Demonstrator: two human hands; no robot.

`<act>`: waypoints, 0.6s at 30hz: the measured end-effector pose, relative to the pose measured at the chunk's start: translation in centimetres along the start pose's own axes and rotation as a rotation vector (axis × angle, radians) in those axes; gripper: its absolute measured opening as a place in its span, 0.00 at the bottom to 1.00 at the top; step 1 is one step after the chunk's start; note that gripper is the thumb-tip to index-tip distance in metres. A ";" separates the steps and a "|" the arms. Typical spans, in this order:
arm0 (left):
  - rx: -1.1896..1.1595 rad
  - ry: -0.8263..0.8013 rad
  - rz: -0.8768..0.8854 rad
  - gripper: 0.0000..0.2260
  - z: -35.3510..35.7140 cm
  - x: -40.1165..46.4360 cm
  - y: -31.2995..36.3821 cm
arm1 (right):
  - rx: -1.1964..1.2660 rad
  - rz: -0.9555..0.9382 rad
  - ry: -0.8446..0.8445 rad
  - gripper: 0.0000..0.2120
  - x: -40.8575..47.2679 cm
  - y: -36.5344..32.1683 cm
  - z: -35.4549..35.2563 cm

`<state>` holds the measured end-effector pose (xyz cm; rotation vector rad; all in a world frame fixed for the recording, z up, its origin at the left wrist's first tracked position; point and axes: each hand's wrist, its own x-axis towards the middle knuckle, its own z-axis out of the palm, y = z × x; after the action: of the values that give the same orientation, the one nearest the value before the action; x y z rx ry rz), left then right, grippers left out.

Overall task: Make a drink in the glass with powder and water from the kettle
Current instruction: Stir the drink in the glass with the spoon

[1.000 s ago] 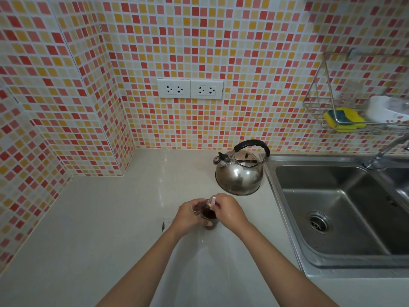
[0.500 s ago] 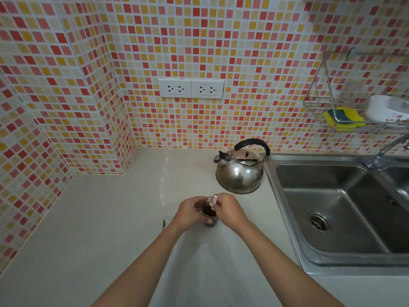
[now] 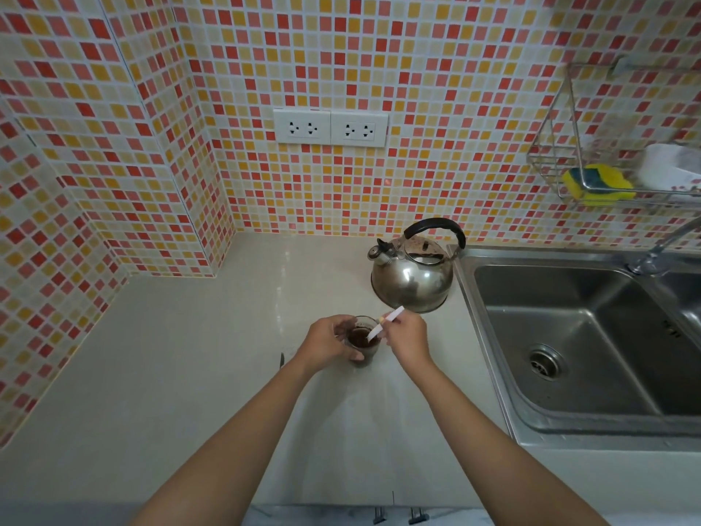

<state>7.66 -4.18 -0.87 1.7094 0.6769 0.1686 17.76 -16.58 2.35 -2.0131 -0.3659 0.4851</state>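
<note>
Left hand (image 3: 328, 341) wraps the glass (image 3: 362, 345) of dark liquid on the tabletop (image 3: 170, 373). Right hand (image 3: 407, 336) pinches a white stirrer (image 3: 383, 325) dipped in it.

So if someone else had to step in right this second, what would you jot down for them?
Left hand: wrapped around the glass, steadying it on the counter.
Right hand: fingers pinch a white stirrer, its lower end in the dark drink.
Kettle: set down upright behind the glass, beside the sink.
Done: the glass holds dark liquid, so powder and water seem to be in.
Left: finish stirring, take the stirrer out, let go of the glass.
</note>
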 end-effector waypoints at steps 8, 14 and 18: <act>0.016 -0.002 0.003 0.31 -0.1 0.1 -0.1 | 0.080 -0.129 0.059 0.03 0.1 -1.2 -2.2; 0.033 -0.002 0.031 0.30 -0.1 0.0 0.1 | -0.264 -0.394 -0.243 0.08 -1.1 -0.7 -0.9; 0.046 -0.006 0.026 0.31 -0.1 0.0 0.1 | -0.483 -0.462 -0.315 0.11 -0.3 -0.7 -0.6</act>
<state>7.62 -4.10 -0.72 1.7626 0.6588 0.1677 17.75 -16.89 3.27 -2.2085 -1.2074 0.4451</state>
